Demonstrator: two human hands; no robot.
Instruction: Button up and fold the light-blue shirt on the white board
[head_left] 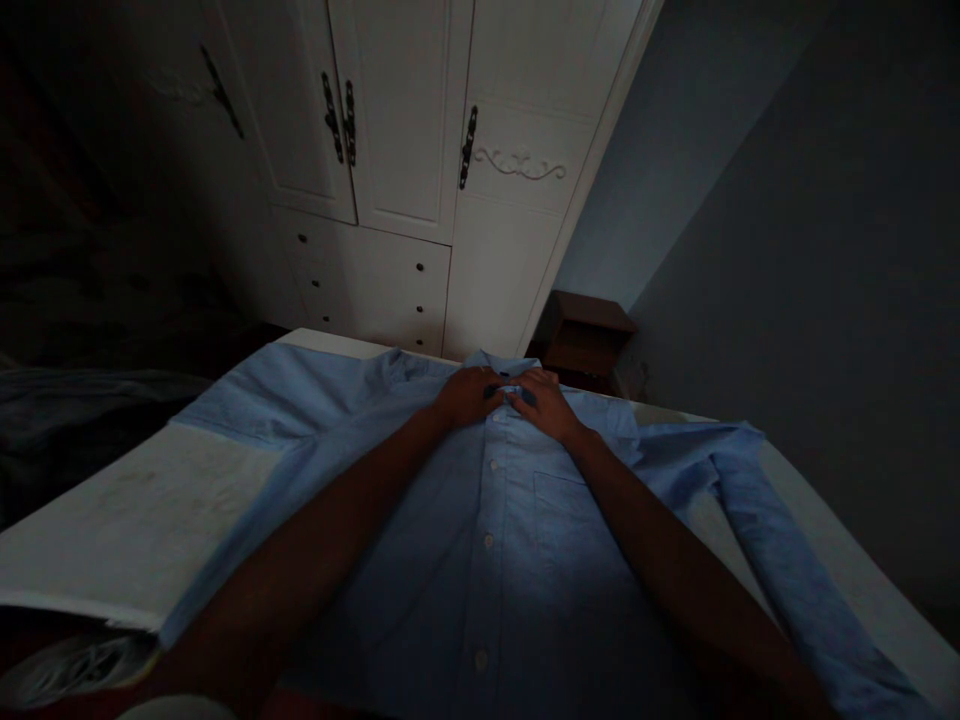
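Observation:
A light blue button-up shirt (480, 540) lies flat, front side up, on a white table (120, 510), collar at the far edge and sleeves spread to both sides. My left hand (469, 393) and my right hand (546, 402) meet at the collar, fingers curled and pinching the fabric around the top button. A chest pocket (570, 500) sits just below my right wrist. A row of white buttons runs down the shirt's middle. The room is dim.
A white wardrobe (405, 150) with dark handles and small drawers stands beyond the table. A brown bedside cabinet (589, 340) stands in the corner by the grey wall. Dark bedding (67, 420) lies to the left.

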